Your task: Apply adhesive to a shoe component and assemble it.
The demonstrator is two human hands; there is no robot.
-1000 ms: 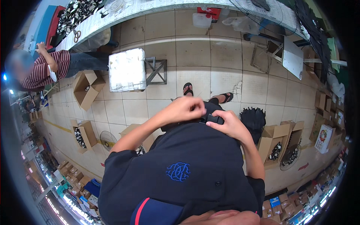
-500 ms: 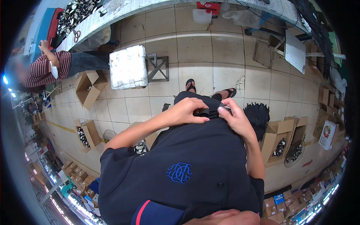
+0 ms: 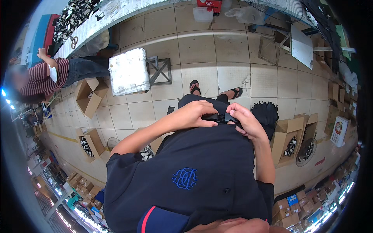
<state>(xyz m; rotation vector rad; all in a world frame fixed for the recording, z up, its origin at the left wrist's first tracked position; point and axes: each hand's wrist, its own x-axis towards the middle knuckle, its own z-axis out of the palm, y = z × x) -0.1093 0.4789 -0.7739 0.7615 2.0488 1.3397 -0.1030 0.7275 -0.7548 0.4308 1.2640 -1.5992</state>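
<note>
In the head view, a black buckle (image 3: 230,117), blocky and plain, sits at the waist by the dark shirt (image 3: 210,155). 2 hands grasp it: the left hand (image 3: 196,113) pinches one end, the right hand (image 3: 248,120) the other.

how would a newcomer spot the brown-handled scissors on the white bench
Find the long white bench along the top of the view and follow it left, toward the person in the maroon striped shirt. Near its front edge, beside the heap of small black-and-white pieces, lie the brown-handled scissors. Their brown finger loops set them apart from those pieces.
</note>
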